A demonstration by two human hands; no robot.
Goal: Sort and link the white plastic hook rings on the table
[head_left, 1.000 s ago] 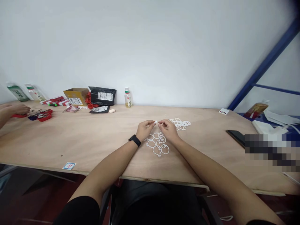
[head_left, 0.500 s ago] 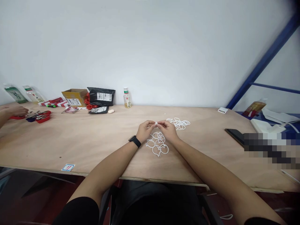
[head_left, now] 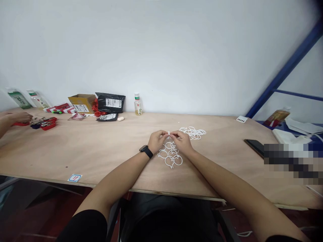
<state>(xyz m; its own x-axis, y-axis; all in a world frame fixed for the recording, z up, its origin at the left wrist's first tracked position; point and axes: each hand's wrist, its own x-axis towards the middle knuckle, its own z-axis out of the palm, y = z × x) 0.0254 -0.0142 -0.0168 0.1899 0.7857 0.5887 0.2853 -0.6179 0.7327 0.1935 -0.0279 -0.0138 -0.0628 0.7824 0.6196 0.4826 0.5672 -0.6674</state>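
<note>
Over the surface (head_left: 113, 144), left hand (head_left: 156, 140) and right hand (head_left: 183, 140) pinch a small white piece (head_left: 169, 133) between their fingertips, seemingly working its clasp; the next move likely calls for even pressure; mostly hidden, it sits just beyond thin, clipped white rings (head_left: 173, 157)

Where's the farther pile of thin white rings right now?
In the head view, the farther pile of thin white rings lies right of centre on the pale wooden tabletop, just beyond the bare right hand.
</note>
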